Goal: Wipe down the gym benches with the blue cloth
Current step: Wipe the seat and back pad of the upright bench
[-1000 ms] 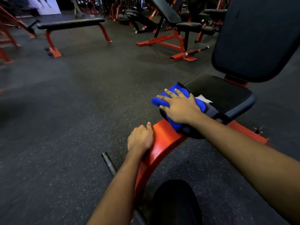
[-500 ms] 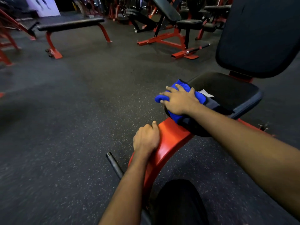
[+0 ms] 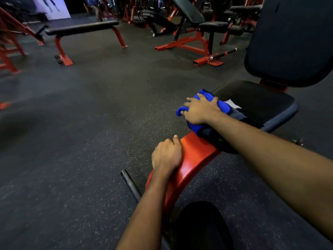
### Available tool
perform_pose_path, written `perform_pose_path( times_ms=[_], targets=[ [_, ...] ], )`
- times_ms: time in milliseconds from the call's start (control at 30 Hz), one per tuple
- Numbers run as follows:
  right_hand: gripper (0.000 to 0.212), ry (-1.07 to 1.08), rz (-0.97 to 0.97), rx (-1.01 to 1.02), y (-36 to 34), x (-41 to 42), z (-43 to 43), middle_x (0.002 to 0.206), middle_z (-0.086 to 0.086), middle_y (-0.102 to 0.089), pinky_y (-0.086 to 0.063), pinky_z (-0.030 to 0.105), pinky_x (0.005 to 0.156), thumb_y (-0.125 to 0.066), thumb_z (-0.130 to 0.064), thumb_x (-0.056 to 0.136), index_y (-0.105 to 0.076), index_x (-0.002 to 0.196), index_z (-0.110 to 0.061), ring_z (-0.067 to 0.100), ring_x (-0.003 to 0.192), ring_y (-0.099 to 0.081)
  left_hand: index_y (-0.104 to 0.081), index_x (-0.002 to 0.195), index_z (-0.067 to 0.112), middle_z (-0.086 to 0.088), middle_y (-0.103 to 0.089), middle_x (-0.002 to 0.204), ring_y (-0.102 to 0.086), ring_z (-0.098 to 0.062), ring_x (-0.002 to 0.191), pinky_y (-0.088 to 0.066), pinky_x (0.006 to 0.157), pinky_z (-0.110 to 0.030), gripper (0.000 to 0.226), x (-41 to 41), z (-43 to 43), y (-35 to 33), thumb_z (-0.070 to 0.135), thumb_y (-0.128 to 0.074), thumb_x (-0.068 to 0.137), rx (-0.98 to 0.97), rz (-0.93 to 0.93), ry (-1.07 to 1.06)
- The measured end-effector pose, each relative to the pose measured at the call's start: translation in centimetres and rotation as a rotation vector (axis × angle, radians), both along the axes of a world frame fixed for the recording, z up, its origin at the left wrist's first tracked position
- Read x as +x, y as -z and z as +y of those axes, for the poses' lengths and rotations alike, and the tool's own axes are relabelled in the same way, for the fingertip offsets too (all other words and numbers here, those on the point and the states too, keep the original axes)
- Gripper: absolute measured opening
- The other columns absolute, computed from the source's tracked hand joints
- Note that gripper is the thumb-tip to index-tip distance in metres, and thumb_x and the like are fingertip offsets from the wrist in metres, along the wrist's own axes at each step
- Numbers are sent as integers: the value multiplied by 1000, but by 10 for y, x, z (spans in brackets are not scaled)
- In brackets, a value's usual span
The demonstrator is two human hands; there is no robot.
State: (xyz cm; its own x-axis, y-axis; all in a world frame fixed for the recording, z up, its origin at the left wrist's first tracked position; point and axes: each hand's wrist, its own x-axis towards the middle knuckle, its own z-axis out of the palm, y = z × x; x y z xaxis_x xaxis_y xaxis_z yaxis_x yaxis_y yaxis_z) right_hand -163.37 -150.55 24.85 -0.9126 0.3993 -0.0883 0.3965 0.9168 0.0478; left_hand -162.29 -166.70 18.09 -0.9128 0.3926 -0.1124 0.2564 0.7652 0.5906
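The blue cloth (image 3: 222, 106) lies bunched on the front edge of the black seat pad (image 3: 257, 101) of a red-framed bench. My right hand (image 3: 200, 110) lies on top of it, fingers spread and their tips curling into the wad. My left hand (image 3: 166, 156) grips the left edge of the curved red frame (image 3: 196, 159) just below the seat, thumb on top. The black backrest (image 3: 292, 42) rises at the upper right.
A flat black bench (image 3: 81, 27) stands at the far left and an incline bench (image 3: 187, 9) at the far middle, both on red legs. A black bar (image 3: 130, 184) lies on the speckled rubber floor by my left forearm. A dark rounded pad (image 3: 200, 224) sits at the bottom.
My right hand's fingers have drawn in from flat, bunching the cloth on the seat's front edge. My left hand stays on the red frame.
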Motion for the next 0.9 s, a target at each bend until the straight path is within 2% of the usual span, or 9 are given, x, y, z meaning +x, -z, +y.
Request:
perform_pose_path(
  times_ms=[133,233,367,600,900],
  targets=[
    [51,-8,145,-18,5,32,-6,164,-13,-9,-10,68,112,-30,-51,101,-26,151,-44,21,152,-5,-59,124,2,-23,-59,128,-55,-39,119,-41,98,-42,60,0,1,-1,45,-23,103,4,-4,4],
    [55,-17,234,68,14,79,-13,164,-14,-7,-15,65,113,-30,-53,99,-15,152,-47,19,151,-8,-59,124,2,-23,-59,128,-54,-38,119,-41,98,-42,60,-1,3,0,46,-23,103,-3,-2,8],
    [57,-3,229,119,18,94,-14,164,-14,-6,-17,66,111,-28,-57,99,-8,152,-49,20,151,-8,-59,124,2,-23,-59,127,-55,-39,119,-41,97,-42,61,-4,4,0,45,-23,103,-16,6,2],
    [52,19,93,-29,3,28,-4,165,-11,-3,-8,73,109,-27,-54,101,-20,152,-46,25,152,0,-60,123,2,-24,-59,127,-55,-39,118,-41,97,-43,61,0,2,0,45,-23,103,-14,12,4],
    [52,80,350,102,21,121,-13,162,-15,-19,-20,60,112,-33,-52,100,-23,151,-46,16,149,-17,-60,123,3,-22,-59,128,-55,-38,118,-40,98,-43,61,-1,4,1,46,-22,102,-25,7,-11]
  ],
)
